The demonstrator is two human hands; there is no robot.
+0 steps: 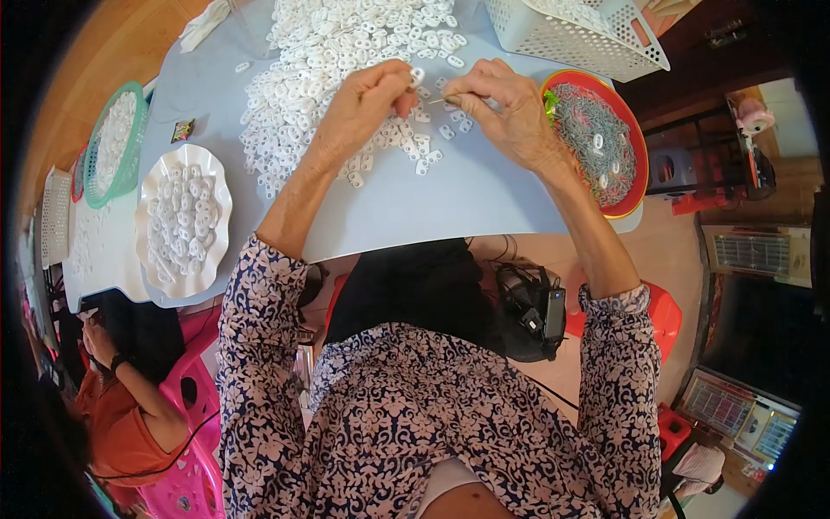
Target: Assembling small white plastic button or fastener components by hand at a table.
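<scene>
My left hand (372, 99) is closed, pinching a small white plastic piece with holes (417, 76) between thumb and finger. Opposite it, my right hand (506, 108) grips a thin metal pin (436, 102) whose tip points left toward the piece; the two look apart. Beneath and behind both hands spreads a big heap of similar white pieces (290, 112), several lying loose near the fingers. Beside my right wrist stands a red bowl with a yellow rim (638, 160). It holds many thin grey metal pins (596, 130), with a few white pieces on top.
Left on the grey-blue table (389, 212) are a scalloped white dish (223, 208) of assembled-looking white pieces and a small wrapped packet (182, 131). A green basket (130, 169) stands farther left, a white perforated basket (588, 48) back right. Another person (130, 389) sits at lower left.
</scene>
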